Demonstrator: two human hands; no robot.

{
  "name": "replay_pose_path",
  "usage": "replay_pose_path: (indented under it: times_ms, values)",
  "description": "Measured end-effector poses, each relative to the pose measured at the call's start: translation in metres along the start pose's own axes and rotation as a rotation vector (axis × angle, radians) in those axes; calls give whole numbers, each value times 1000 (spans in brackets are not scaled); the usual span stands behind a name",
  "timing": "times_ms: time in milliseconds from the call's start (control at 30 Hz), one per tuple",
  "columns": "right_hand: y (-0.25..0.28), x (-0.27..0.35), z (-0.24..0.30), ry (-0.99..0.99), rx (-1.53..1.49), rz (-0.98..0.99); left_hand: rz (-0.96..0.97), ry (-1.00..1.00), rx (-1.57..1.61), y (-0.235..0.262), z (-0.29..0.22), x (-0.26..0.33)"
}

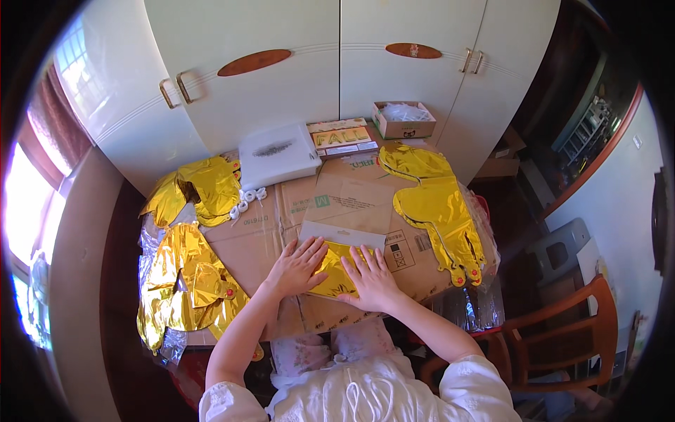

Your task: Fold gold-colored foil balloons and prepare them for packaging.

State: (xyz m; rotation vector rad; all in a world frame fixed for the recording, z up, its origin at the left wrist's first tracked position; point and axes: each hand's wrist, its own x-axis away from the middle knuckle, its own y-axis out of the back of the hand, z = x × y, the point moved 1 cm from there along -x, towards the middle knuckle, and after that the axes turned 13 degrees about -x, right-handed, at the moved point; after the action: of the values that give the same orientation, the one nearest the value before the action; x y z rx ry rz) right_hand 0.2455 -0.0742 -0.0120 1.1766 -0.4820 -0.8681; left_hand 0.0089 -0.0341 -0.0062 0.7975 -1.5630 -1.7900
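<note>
Both hands lie flat with fingers spread, the left hand (297, 266) and right hand (370, 278) pressing a folded gold foil balloon (336, 274) in its clear packet on the flattened cardboard (337, 200) covering the counter. Pressing evenly from the middle outward should keep it flat. More gold foil balloons (436, 204) lie beside.

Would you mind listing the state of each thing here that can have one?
Left hand: flat, pressing on the packet.
Right hand: flat, pressing on the packet.
Gold foil packet: lying flat, folded.
Gold foil balloon: deflated, spread flat.
Small cardboard box: open.
Cupboard doors: closed.
</note>
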Motion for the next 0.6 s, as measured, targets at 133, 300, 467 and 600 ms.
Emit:
replay_pose_path:
  times_ms: [133,300,467,600]
  values:
    - [1,1,2,-14,28,9,28,-3,-56,14,-2,1]
    - [4,0,6,-35,32,34,-25,37,-173,18,-3,4]
    - [2,0,5,-70,10,66,-117,30,-97,15,-54,17]
    - [5,0,5,-55,38,66,-163,21,3,22,-68,26]
